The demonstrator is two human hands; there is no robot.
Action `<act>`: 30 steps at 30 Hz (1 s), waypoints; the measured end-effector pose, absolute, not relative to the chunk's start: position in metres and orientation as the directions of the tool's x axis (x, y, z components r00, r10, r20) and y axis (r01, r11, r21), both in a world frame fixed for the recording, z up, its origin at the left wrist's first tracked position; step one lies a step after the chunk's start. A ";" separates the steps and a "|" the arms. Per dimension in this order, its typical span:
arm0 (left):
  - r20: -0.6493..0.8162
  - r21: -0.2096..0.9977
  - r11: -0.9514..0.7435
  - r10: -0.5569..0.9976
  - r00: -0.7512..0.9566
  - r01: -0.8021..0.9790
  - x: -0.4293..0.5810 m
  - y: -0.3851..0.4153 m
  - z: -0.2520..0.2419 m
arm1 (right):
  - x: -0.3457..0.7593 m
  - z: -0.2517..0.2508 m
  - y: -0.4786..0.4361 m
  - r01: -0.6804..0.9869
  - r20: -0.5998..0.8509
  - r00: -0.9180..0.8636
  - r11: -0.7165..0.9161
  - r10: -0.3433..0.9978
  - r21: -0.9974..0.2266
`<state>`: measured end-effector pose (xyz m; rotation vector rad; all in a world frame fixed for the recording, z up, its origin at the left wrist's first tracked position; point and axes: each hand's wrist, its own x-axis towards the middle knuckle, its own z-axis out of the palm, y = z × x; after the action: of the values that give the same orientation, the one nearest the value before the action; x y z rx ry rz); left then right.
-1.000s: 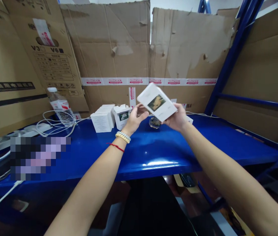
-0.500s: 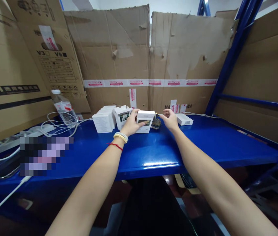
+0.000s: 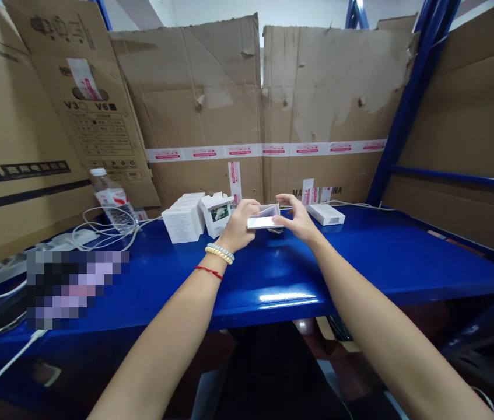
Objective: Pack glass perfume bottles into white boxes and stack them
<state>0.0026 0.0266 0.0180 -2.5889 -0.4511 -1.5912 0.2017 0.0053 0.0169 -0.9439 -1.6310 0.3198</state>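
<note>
A small white box (image 3: 262, 220) is held between both my hands just above the blue shelf (image 3: 273, 274). My left hand (image 3: 238, 224) grips its left end with curled fingers. My right hand (image 3: 298, 219) pinches its right end. The box lies nearly flat and its top flap looks lifted. Behind my left hand stands another white box with a picture on its front (image 3: 217, 212), flaps open, beside a row of white boxes (image 3: 184, 217). A small dark round thing behind the held box is mostly hidden.
One more white box (image 3: 325, 213) lies flat to the right. A plastic water bottle (image 3: 113, 201) and white cables (image 3: 98, 224) sit at the left. Cardboard sheets (image 3: 212, 111) wall the back and sides. Blue rack posts (image 3: 408, 99) rise at the right.
A second ago both hands held the box up high, then set it upright on the shelf. Now the two hands hold it low and tipped nearly flat.
</note>
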 end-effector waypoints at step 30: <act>0.843 0.366 -0.874 0.457 0.283 0.321 0.008 0.026 0.014 | 0.194 0.022 0.001 0.558 0.734 -0.230 0.705 0.639 -0.439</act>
<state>0.0075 0.0258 0.0142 -2.6133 -0.7971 -1.7900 0.1936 0.0005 0.0219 -0.9280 -1.9030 0.1008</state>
